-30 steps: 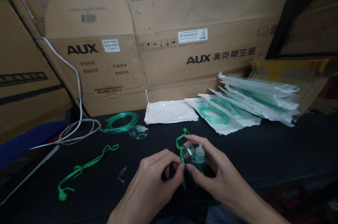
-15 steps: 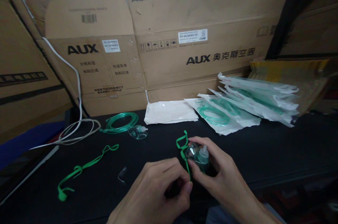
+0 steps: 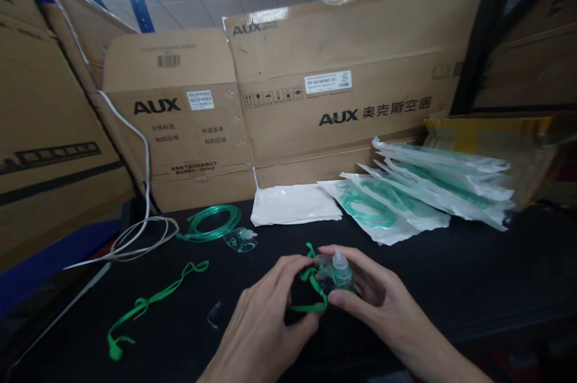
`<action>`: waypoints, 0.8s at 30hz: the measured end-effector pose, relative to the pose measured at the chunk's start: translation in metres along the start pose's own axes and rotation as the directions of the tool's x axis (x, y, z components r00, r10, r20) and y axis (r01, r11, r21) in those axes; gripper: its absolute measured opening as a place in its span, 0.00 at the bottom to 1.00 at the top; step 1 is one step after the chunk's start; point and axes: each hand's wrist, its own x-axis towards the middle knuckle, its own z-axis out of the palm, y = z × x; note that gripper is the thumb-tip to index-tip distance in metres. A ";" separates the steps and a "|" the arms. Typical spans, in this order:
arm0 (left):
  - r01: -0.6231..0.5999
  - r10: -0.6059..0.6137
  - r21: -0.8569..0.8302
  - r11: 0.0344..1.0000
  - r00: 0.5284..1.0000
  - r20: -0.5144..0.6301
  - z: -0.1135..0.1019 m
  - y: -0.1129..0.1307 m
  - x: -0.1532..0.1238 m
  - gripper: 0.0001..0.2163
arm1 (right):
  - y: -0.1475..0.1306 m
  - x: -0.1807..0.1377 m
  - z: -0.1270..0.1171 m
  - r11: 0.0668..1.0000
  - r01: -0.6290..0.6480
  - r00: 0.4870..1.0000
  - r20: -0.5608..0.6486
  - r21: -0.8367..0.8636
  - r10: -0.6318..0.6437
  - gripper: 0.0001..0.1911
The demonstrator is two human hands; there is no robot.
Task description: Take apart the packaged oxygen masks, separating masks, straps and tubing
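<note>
A clear green oxygen mask [image 3: 341, 275] with a pale connector on top is gripped from the right by my right hand [image 3: 378, 296], thumb in front and fingers behind. A green elastic strap [image 3: 315, 287] is at the mask's left edge, its lower loop running toward my left palm. My left hand [image 3: 274, 305] is curled around this strap, with its fingertips by the mask's upper left edge and its thumb lower down; the exact contact is partly hidden. A second green strap [image 3: 155, 297], knotted, lies on the black table [image 3: 180, 353] to the left.
Behind my hands lie another clear mask [image 3: 241, 240], coiled green tubing [image 3: 214, 223] and a white packet [image 3: 295, 204]. Several sealed mask packs [image 3: 444, 178] are piled at the right. A small clear piece [image 3: 214, 315] lies left of my hands. Cardboard [image 3: 351, 88] stands along the back.
My left hand has gone from pinching the strap's lower end to curling around it, fingertips up by the mask. The mask stays in my right hand. The head view has tilted upward.
</note>
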 end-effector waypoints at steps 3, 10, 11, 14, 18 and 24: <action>0.004 -0.008 0.064 0.998 0.998 0.059 0.000 -0.002 0.001 0.11 | 0.000 0.003 -0.002 0.994 -0.028 0.997 -0.062 0.103 0.035 0.28; -0.001 -0.003 0.116 0.993 1.000 0.031 0.000 -0.003 0.002 0.09 | -0.001 0.015 -0.012 0.934 0.027 0.926 -0.361 0.355 0.110 0.21; 0.000 -0.002 0.117 0.993 1.000 0.016 0.000 -0.003 0.002 0.11 | 0.000 0.018 -0.015 0.914 0.024 0.919 -0.369 0.405 0.139 0.21; -0.018 0.019 0.153 0.988 1.000 -0.010 -0.005 -0.004 -0.002 0.19 | 0.004 0.030 -0.022 0.865 0.020 0.896 -0.392 0.501 0.206 0.22; -0.018 -0.002 0.285 0.958 0.997 0.072 -0.027 -0.012 -0.019 0.20 | 0.003 0.041 -0.020 0.866 0.011 0.897 -0.388 0.501 0.213 0.23; -0.050 0.062 0.425 0.904 0.998 -0.014 -0.062 -0.061 -0.069 0.17 | -0.011 0.047 -0.007 0.928 -0.143 0.951 -0.210 0.343 0.224 0.24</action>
